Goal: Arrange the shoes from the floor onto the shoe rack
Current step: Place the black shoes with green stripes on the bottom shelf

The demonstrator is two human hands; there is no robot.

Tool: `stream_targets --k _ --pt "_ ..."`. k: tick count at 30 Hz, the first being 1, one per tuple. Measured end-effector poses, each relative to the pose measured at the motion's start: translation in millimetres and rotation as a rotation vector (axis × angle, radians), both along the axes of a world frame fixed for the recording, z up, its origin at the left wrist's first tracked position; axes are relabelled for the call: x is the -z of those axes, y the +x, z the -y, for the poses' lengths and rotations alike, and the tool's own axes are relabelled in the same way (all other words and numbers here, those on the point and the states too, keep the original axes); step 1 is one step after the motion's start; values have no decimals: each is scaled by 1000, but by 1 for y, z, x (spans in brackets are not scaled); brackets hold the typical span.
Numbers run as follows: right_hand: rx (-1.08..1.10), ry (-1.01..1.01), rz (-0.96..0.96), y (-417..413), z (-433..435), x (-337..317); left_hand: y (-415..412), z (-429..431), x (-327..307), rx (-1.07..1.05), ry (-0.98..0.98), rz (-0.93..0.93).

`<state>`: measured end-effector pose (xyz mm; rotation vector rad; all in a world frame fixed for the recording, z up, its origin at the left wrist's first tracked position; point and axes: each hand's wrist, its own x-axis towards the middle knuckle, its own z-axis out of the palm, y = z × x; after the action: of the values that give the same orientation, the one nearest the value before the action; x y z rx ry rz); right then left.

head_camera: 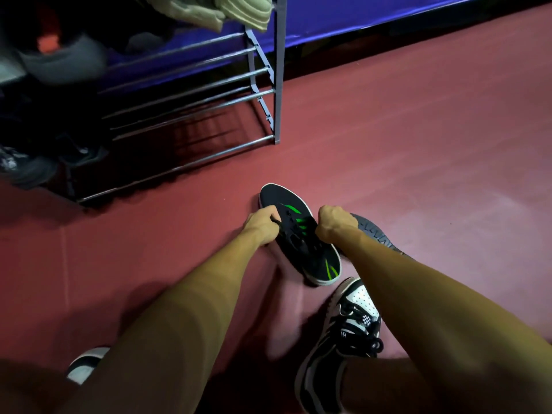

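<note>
Before shoe rack (191, 94), black-green shoe (301, 246) lay on floor (418, 144) between hands: left hand (263, 225) gripped its laces; right hand (336, 222) curled against its other side, hold unclear.

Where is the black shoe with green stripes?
Head view, centre: the black shoe lies on the red floor in front of the shoe rack, between the left hand and right hand.

Black shoe (301, 234), green stripes, upright on floor, in left hand (263, 225) grip. Second shoe (373, 231) on side, grey sole showing, under right hand (334, 224).
</note>
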<state>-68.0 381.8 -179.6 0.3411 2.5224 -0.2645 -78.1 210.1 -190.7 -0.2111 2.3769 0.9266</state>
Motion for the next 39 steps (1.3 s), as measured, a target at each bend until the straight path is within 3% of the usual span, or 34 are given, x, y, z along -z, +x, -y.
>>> stream_targets --k 17,25,31,36,39 --pt "-64 -197 -97 0 130 -69 19 133 -88 -188 4 -193" --pt "9 -399 -197 -21 184 -107 15 186 -111 -427 188 -380" --pt "77 -514 -233 -41 205 -132 20 214 -124 -597 360 -277" --pt "131 -604 -249 -62 221 -142 27 232 -128 -497 478 -25" --pt "166 -643 -281 -72 229 -143 25 238 -133 -474 599 29"
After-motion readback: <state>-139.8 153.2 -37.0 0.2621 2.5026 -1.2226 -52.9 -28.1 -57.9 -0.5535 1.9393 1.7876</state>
